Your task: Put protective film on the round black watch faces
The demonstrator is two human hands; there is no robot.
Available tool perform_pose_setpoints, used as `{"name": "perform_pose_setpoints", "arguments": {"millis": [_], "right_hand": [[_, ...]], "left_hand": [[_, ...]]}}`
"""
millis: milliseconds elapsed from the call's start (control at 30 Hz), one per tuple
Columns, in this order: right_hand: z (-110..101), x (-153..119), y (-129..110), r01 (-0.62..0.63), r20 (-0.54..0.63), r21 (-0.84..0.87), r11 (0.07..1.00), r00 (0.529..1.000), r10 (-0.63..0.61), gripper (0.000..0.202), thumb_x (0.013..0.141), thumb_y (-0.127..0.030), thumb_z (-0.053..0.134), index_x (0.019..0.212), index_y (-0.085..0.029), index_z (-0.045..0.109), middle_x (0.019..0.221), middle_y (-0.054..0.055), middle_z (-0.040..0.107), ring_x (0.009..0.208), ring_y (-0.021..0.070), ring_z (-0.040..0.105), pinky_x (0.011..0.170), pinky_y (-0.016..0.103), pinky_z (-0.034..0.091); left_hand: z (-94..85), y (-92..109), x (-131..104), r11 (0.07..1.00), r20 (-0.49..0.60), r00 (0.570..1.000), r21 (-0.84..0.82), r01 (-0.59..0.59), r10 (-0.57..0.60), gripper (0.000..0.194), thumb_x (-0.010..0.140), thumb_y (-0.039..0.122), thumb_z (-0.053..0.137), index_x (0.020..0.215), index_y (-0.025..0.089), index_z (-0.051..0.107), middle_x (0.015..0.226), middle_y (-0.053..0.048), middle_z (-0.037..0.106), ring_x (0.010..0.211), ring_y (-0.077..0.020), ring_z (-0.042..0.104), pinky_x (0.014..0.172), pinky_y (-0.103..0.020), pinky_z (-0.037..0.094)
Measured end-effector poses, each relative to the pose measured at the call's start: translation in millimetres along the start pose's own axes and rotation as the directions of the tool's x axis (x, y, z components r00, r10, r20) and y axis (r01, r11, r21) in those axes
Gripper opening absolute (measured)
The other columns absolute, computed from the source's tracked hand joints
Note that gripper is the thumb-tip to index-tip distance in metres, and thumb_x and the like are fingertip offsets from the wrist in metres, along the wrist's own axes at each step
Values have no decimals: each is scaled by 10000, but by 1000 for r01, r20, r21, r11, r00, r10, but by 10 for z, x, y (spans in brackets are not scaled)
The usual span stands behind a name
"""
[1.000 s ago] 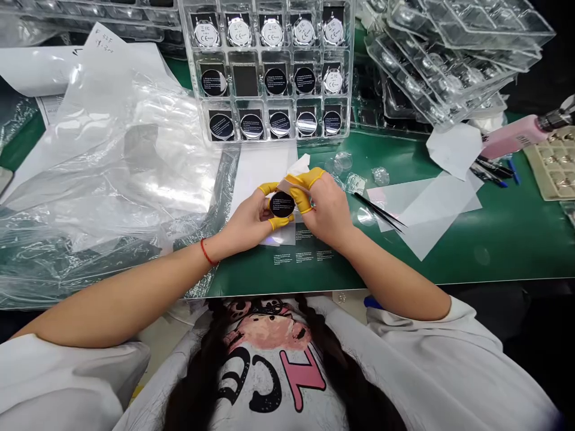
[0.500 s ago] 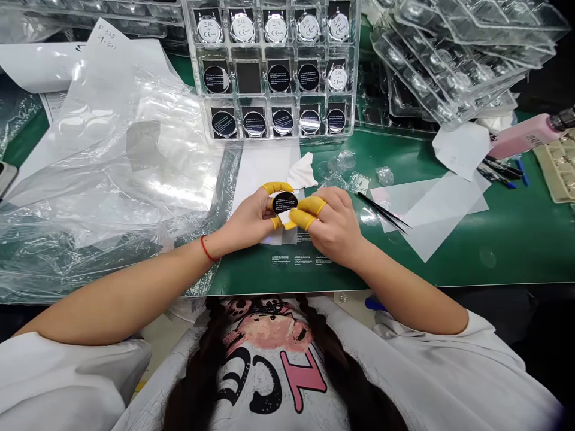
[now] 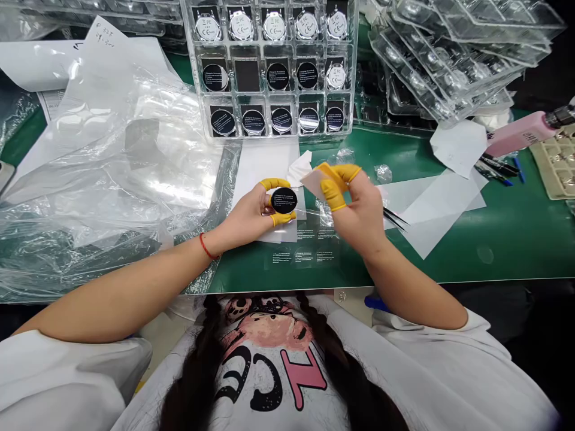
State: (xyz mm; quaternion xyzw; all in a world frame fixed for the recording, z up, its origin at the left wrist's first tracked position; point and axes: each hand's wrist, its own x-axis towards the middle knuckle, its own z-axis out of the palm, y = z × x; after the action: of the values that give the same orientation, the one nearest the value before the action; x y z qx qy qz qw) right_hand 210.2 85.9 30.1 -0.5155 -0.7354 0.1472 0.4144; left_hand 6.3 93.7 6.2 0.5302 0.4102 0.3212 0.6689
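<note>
Between the yellow-cotted thumb and fingers of my left hand point(image 3: 251, 212) is a round black watch piece point(image 3: 284, 200), its face with small white text turned up. My right hand point(image 3: 357, 209), also in yellow finger cots, pinches a small pale card point(image 3: 315, 181) up and to the right of the watch piece. The two hands are apart. Below them, a clear sheet with small white text labels point(image 3: 303, 257) lies on the green mat. White paper point(image 3: 265, 161) lies behind my left hand.
A clear tray point(image 3: 274, 140) of watch pieces stands at the back. Stacked trays point(image 3: 442, 72), a pink bottle point(image 3: 516, 136) and black tweezers point(image 3: 395, 219) are on the right. Plastic bags point(image 3: 171, 155) cover the left side.
My right hand has moved away from the watch piece, up and to the right, with the pale card in its fingers. My left hand has stayed nearly in place.
</note>
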Motion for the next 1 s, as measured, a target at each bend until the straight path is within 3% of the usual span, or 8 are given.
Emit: {"name": "perform_pose_setpoints", "arguments": {"millis": [67,167,267,367,500,667,867,1000], "right_hand": [[-21,97,158,-111,19,29,993,994,110,243,951,-467,553,1039,-248,610,986,27,671,890,187,619,789,380,502],[8,167,406,-241,103,108,964,968,231,320,889,-555,615,953,-243,588,892,1,651,768,154,601,683,336,502],[79,122,413,-254,129,227,940,965,229,324,907,-558,586,928,-236,565,828,-8,629,708,134,591,620,299,496],[145,5,160,-135,122,219,966,986,111,235,953,-460,552,964,-227,585,951,29,682,854,164,644,750,340,537],[214,-153,-128,115,154,-2,993,982,-113,126,967,-323,544,992,-214,601,1178,89,692,1118,220,617,942,422,506],[284,-283,-150,352,68,-307,884,935,-349,93,960,-222,532,1041,-223,577,1113,76,722,1129,230,632,1084,511,410],[324,-299,-174,454,-5,-458,764,858,-513,151,874,-96,574,931,-235,569,955,7,721,1058,211,661,1110,518,390],[357,-252,-118,456,1,-469,756,856,-516,129,904,-142,534,939,-259,575,927,8,694,984,206,662,1065,542,442]], "left_hand": [[-3,-19,0,1000,-8,1000,-16,-7,7,583,731,210,784,1211,199,453,894,21,635,748,-91,641,681,-233,507],[-17,-49,7,1000,6,1000,-24,-9,9,587,749,221,776,1226,209,433,887,19,647,765,-108,669,700,-251,520],[-19,-65,13,1000,8,1000,-24,-17,17,576,751,222,776,1215,208,435,886,17,649,758,-102,664,692,-243,516],[-3,-81,5,999,-5,999,-30,-42,42,560,751,240,777,1202,214,445,847,25,637,728,-101,648,650,-227,502],[14,-127,-25,996,-20,996,17,-89,89,530,779,262,747,1222,233,456,797,35,631,661,-94,624,588,-209,465],[7,-152,-48,991,-18,994,74,-108,109,501,789,212,694,1229,217,455,863,21,660,684,-89,630,596,-199,456],[-2,-110,-59,988,-25,995,125,-96,100,529,782,202,691,1250,184,445,758,44,622,617,-76,587,549,-189,419],[0,-127,-47,986,-15,996,144,-88,91,503,800,219,680,1251,192,457,755,38,626,643,-92,601,559,-199,423]]}}
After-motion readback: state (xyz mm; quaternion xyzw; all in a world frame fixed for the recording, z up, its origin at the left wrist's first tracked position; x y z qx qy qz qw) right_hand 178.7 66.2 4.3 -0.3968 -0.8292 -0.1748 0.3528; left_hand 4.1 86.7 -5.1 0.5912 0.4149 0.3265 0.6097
